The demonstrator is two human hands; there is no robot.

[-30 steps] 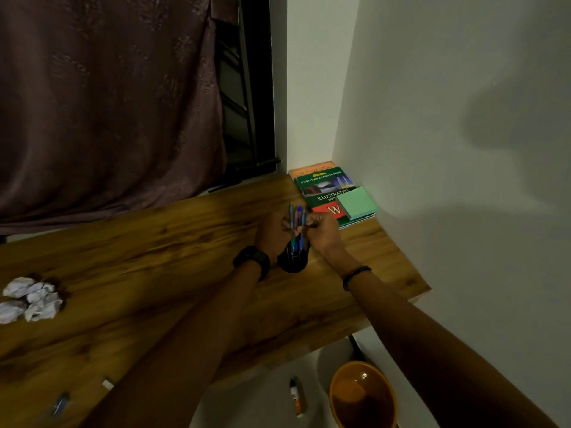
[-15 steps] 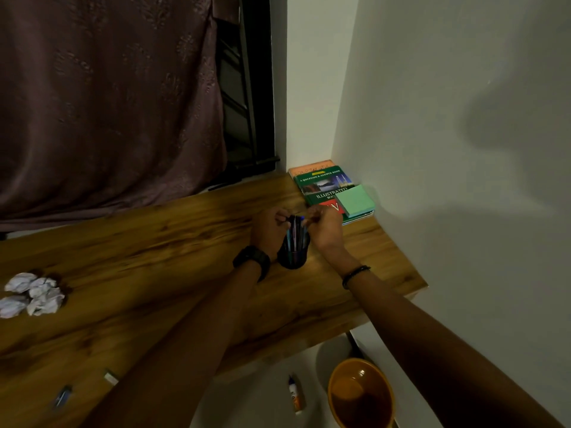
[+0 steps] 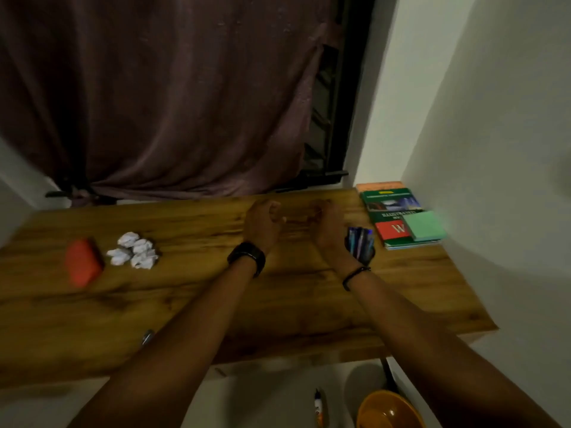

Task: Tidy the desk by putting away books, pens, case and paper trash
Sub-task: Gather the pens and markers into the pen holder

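Both hands hover over the middle of the wooden desk [image 3: 278, 304], holding nothing. My left hand [image 3: 262, 223] and my right hand [image 3: 327, 223] have loosely curled fingers and face each other. A dark pen cup [image 3: 361, 247] full of pens stands just right of my right wrist. A stack of books [image 3: 392, 214] with a green notepad [image 3: 425, 225] on top lies in the far right corner. Several crumpled white paper balls [image 3: 134, 250] and a red case [image 3: 82, 265] lie on the left. A small pen cap or pen [image 3: 147, 337] lies near the front edge.
A brown curtain [image 3: 170, 103] hangs behind the desk and a white wall [image 3: 494, 149] closes its right side. On the floor below stand an orange bin [image 3: 387, 410] and a small bottle [image 3: 319, 407].
Both hands have let go of the pens, which now stand in the cup, and moved left of it. The view has swung left, bringing the red case into sight.
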